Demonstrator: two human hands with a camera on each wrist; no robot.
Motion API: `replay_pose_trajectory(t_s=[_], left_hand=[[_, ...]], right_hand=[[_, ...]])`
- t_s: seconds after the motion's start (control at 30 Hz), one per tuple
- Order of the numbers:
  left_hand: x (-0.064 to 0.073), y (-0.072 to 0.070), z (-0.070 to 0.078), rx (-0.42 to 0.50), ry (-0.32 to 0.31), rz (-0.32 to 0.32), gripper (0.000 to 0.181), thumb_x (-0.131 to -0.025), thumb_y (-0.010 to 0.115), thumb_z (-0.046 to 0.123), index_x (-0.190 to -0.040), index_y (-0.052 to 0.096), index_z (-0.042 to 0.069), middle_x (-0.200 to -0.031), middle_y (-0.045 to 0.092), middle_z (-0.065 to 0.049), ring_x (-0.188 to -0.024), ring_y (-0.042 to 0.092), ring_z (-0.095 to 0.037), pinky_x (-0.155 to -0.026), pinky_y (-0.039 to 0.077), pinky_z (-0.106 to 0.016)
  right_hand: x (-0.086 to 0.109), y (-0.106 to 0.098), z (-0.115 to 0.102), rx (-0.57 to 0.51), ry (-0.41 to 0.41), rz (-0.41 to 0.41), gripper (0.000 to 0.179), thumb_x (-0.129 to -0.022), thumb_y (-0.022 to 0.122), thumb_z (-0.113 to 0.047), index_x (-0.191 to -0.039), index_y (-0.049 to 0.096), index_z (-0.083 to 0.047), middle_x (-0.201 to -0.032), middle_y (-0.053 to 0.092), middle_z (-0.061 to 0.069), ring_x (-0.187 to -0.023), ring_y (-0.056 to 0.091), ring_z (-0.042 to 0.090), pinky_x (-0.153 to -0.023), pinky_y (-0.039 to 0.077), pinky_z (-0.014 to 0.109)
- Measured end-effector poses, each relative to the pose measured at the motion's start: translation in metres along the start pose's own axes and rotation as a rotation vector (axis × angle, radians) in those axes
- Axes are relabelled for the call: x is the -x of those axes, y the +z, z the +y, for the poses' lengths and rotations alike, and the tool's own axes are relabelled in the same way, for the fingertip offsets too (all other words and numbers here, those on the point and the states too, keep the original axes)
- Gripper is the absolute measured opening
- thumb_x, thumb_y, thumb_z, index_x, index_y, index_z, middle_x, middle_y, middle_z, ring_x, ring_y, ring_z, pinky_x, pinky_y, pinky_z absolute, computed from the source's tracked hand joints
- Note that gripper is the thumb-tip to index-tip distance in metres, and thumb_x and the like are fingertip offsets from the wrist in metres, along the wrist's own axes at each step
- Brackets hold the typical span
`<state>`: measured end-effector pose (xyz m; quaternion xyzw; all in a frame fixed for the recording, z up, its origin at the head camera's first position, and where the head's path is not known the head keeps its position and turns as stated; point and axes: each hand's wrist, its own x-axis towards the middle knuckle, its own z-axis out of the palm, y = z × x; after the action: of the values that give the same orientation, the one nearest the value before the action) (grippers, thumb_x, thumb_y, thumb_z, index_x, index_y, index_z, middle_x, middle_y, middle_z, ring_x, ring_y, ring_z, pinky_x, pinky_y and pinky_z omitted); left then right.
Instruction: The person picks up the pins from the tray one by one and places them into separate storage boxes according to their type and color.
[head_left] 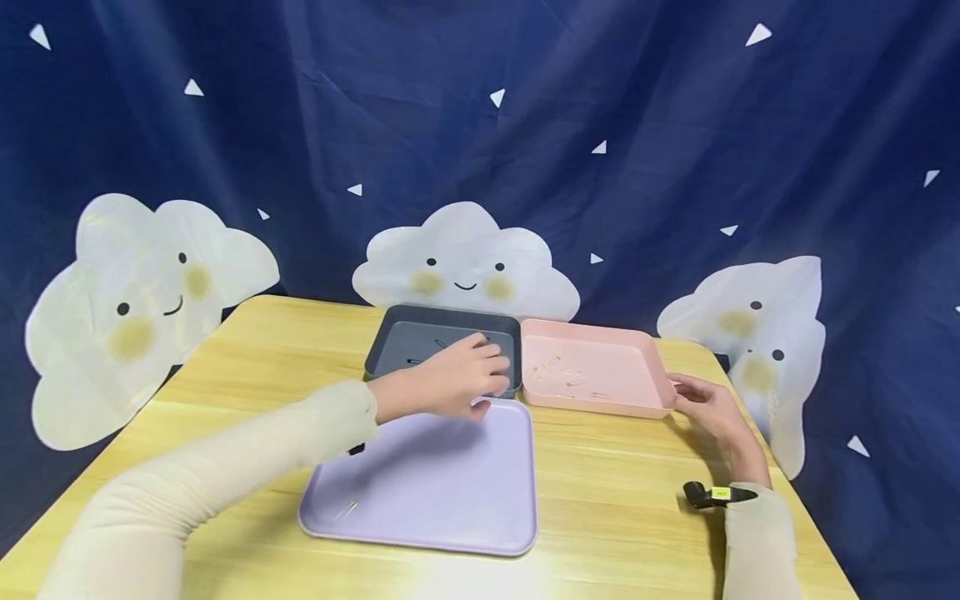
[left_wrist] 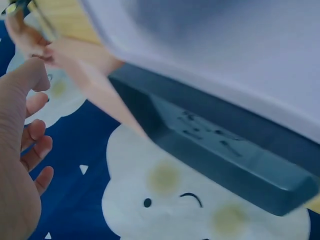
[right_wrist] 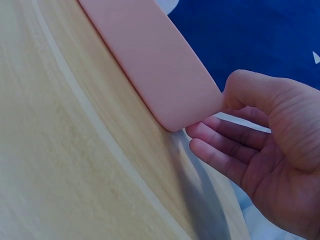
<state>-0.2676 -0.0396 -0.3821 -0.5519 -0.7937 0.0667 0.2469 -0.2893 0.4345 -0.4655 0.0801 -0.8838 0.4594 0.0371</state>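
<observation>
My left hand (head_left: 465, 377) hovers over the front edge of a dark grey tray (head_left: 390, 354) and the back of a flat lilac tray (head_left: 450, 500). Its fingers are loosely bent, and nothing shows between them in the left wrist view. Several small black pins (left_wrist: 230, 148) lie in the grey tray. At the right, my right hand (head_left: 705, 404) grips the front right corner of a pink tray (right_wrist: 150, 60), thumb at the rim and fingertips against the outer wall. Several thin gold pins (head_left: 573, 384), like safety pins, lie inside it. Another pin (head_left: 347, 509) lies at the lilac tray's front left.
The grey and pink trays stand side by side at the back of a wooden table (head_left: 615, 500), with the lilac tray in front. A dark blue curtain (head_left: 465, 158) with cloud shapes hangs behind. A black strap device (head_left: 716, 495) sits on the right wrist.
</observation>
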Motion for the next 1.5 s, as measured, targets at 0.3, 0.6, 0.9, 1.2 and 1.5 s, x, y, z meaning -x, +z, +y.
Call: replay_pose_trajectory(t_s=[0.3,0.6,0.9,1.2,1.5], left_hand=[[0.066,0.004,0.011,0.128,0.128,-0.063,0.020,-0.075,0.078,0.032,-0.083,0.062,0.024,-0.088,0.054,0.008,-0.082,0.048,-0.014,-0.080,0.040,-0.032],[0.113,0.003,0.014,0.245,0.009,-0.399,0.032,-0.066,0.086,0.041,-0.085,0.064,0.027,-0.091,0.052,0.013,-0.087,0.048,-0.008,-0.084,0.045,-0.033],[0.132,-0.004,0.019,0.357,-0.066,-0.524,0.036,-0.059,0.091,0.032,-0.081,0.063,0.030,-0.088,0.050,0.016,-0.087,0.048,-0.005,-0.083,0.045,-0.032],[0.139,-0.019,0.024,0.389,-0.100,-0.615,0.032,-0.060,0.091,0.029,-0.076,0.064,0.032,-0.087,0.050,0.019,-0.087,0.048,-0.004,-0.084,0.045,-0.032],[0.140,-0.022,0.035,0.448,-0.107,-0.576,0.025,-0.061,0.091,0.029,-0.071,0.068,0.033,-0.083,0.047,0.021,-0.082,0.045,0.000,-0.078,0.040,-0.025]], right_hand=[[0.001,0.000,0.005,0.001,-0.005,-0.012,0.054,-0.094,0.073,-0.013,-0.138,0.054,0.012,-0.100,0.074,-0.010,-0.088,0.064,-0.010,-0.075,0.049,0.011],[-0.001,0.000,0.004,0.046,-0.010,-0.018,0.054,-0.094,0.073,-0.016,-0.138,0.056,0.008,-0.102,0.076,-0.002,-0.087,0.063,-0.011,-0.075,0.048,0.010],[-0.003,-0.003,0.006,0.043,-0.033,-0.010,0.052,-0.094,0.072,-0.010,-0.138,0.054,0.012,-0.099,0.075,-0.007,-0.087,0.064,-0.011,-0.075,0.048,0.009],[-0.003,-0.007,0.006,-0.010,-0.067,-0.008,0.050,-0.094,0.069,-0.004,-0.138,0.053,0.014,-0.095,0.068,-0.027,-0.087,0.064,-0.012,-0.075,0.048,0.007],[0.000,-0.002,0.004,-0.055,-0.057,-0.015,0.050,-0.093,0.072,-0.007,-0.137,0.055,0.012,-0.094,0.069,-0.028,-0.086,0.065,-0.012,-0.074,0.049,0.008]])
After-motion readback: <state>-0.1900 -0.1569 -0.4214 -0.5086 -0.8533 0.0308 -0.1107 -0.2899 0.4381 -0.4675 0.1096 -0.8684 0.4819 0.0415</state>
